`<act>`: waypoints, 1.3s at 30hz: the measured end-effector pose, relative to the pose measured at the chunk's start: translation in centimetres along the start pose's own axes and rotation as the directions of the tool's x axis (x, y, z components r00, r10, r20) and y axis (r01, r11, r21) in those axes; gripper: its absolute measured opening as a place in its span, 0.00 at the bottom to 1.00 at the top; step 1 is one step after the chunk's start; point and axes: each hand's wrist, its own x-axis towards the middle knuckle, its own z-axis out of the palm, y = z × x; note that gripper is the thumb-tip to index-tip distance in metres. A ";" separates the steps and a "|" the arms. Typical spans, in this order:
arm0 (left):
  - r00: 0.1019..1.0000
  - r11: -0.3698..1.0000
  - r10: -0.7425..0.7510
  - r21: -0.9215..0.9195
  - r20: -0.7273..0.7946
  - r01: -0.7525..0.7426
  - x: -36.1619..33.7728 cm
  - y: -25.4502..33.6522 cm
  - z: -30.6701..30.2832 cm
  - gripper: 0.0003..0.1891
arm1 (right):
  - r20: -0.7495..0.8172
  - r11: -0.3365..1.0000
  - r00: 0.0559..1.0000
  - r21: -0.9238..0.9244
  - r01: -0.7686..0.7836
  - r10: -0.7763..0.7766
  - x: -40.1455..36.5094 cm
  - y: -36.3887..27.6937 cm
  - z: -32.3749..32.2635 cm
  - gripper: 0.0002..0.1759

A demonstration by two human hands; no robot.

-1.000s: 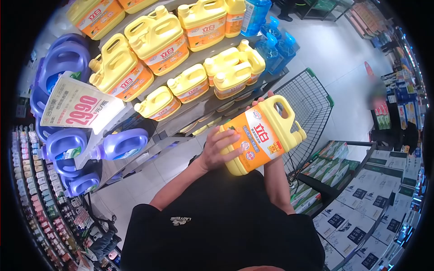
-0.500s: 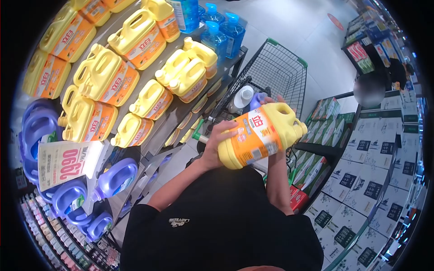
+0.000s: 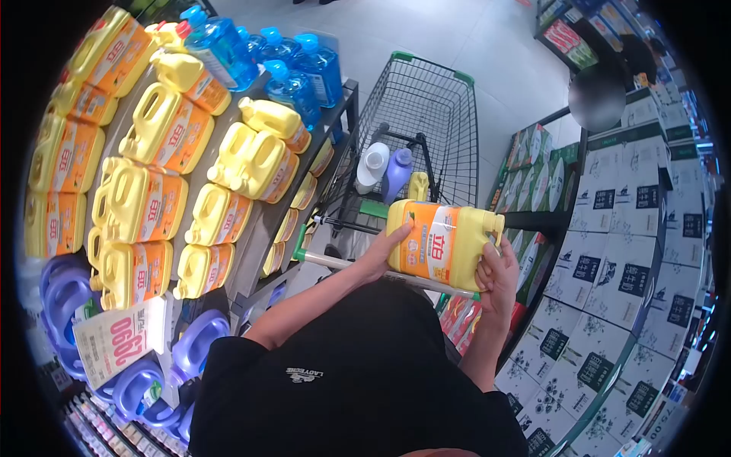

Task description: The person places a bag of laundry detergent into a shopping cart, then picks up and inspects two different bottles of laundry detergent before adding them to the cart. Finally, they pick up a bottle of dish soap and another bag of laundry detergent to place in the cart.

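A large yellow jug [image 3: 445,245] with an orange label lies sideways in front of my chest, its cap end to the right. My left hand [image 3: 384,251] presses on its base end, thumb on the label. My right hand [image 3: 498,266] has its fingers at the handle and cap end. Just beyond the jug, the shopping cart [image 3: 466,145] holds a white bottle [image 3: 371,167], a purple bottle [image 3: 397,174] and a small yellow bottle [image 3: 418,186] at its near end.
Yellow jugs [image 3: 177,129] and blue pump bottles [image 3: 316,72] stand on the left shelf. Below them are purple bottles [image 3: 199,344] and a price sign [image 3: 118,339]. Stacked white cartons [image 3: 601,266] line the right. A person's blurred head [image 3: 597,97] is at upper right.
The jug has turned in my hands and moved slightly lower. My right hand has shifted to its handle end. The view has swung, so the cart and small yellow bottle show more fully.
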 end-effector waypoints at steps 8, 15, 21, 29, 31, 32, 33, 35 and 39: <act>0.995 0.868 0.074 0.496 -0.061 -0.034 7.1 -4.1 -0.1 0.48 | -0.247 0.945 0.926 -0.237 0.226 -0.284 7.8 3.2 0.8 0.29; 0.996 0.665 0.019 0.743 0.085 -0.076 4.0 -3.6 0.2 0.41 | -0.168 0.844 0.923 -0.486 0.228 -0.346 25.9 14.6 -6.9 0.30; 0.984 0.760 0.175 0.638 -0.013 -0.127 -0.3 -1.1 1.2 0.29 | -0.164 0.694 0.921 -0.707 0.140 -0.352 38.4 25.2 -12.1 0.33; 0.861 0.589 0.425 0.807 -0.279 -0.029 -4.0 -0.3 -0.4 0.26 | -0.099 0.865 0.978 -0.457 -0.206 0.181 38.5 26.7 -13.1 0.50; 0.842 0.568 0.449 0.823 -0.299 -0.011 -4.6 -0.1 -0.6 0.26 | -0.101 0.863 0.955 -0.409 -0.296 0.280 37.2 26.7 -13.3 0.45; 0.834 0.545 0.462 0.839 -0.301 0.001 -4.7 0.1 -0.7 0.26 | -0.081 0.842 0.935 -0.413 -0.346 0.345 36.5 26.3 -13.4 0.43; 0.828 0.532 0.476 0.847 -0.296 -0.003 -4.8 0.1 -1.0 0.26 | -0.064 0.818 0.911 -0.417 -0.395 0.407 35.8 25.8 -13.6 0.41; 0.821 0.506 0.502 0.862 -0.274 -0.021 -4.7 0.3 -2.1 0.26 | -0.065 0.797 0.901 -0.442 -0.412 0.429 34.9 24.6 -13.5 0.37; 0.816 0.052 0.575 0.998 -0.059 0.035 -3.6 3.1 -4.6 0.22 | 0.063 0.716 0.967 -0.684 -0.138 0.247 33.2 23.9 -13.8 0.30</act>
